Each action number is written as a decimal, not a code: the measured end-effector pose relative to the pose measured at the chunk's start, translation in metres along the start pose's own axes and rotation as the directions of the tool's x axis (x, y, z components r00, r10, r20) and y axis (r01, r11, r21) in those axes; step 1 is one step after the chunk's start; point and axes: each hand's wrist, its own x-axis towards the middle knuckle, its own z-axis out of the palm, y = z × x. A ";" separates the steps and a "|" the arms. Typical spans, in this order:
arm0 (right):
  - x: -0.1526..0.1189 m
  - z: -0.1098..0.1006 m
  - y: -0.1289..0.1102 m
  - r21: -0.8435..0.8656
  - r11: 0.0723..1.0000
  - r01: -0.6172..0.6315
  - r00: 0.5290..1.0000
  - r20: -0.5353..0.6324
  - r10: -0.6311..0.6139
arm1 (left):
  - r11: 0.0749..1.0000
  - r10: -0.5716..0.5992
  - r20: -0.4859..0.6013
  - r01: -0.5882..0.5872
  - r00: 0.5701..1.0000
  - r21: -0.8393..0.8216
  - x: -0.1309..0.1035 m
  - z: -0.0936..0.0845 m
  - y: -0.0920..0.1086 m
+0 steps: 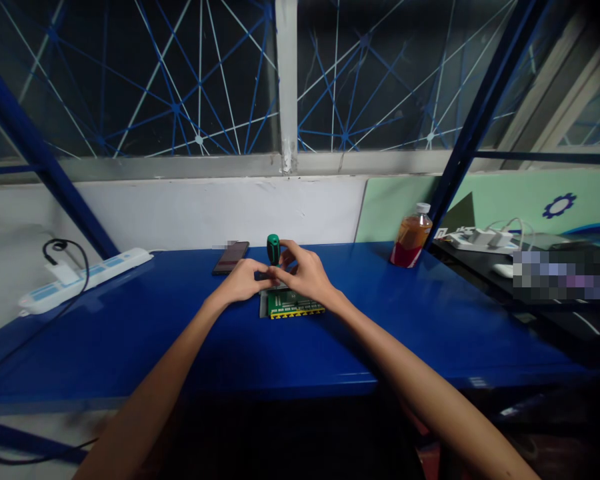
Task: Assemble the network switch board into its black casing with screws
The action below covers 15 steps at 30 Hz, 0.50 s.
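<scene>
A screwdriver [273, 249] with a green and black handle stands upright over a green circuit board [293, 301]. The board lies flat on the table and has a row of yellow connectors along its near edge. My right hand [305, 270] is closed around the screwdriver, its index finger by the handle and its thumb lower down. My left hand [241, 280] comes in from the left with its fingers pinched together beside the screwdriver's lower part. What those left fingertips grip is hidden, and so is the screwdriver's tip.
A blue table [180, 347] carries everything. Behind my left hand lies a dark phone [231, 258]. A white power strip [87, 280] with a black cable is at left. On the right stand a drink bottle [411, 237] and a second power strip [485, 239].
</scene>
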 end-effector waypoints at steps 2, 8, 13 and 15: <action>0.000 0.000 0.000 -0.010 1.000 0.008 1.000 -0.004 -0.008 | 1.000 -0.002 0.009 0.002 1.000 -0.013 0.000 0.000 -0.001; 0.000 0.000 -0.002 -0.010 1.000 0.013 1.000 0.005 -0.013 | 1.000 0.004 0.039 -0.003 0.999 -0.021 0.000 0.000 0.000; -0.001 -0.002 -0.003 -0.020 1.000 0.007 0.999 0.035 -0.006 | 0.999 0.031 0.053 -0.032 0.998 0.015 0.000 -0.001 0.003; -0.001 -0.003 -0.003 -0.021 1.000 0.004 0.999 0.047 -0.003 | 0.998 0.036 0.052 -0.038 0.998 0.042 0.000 -0.001 0.004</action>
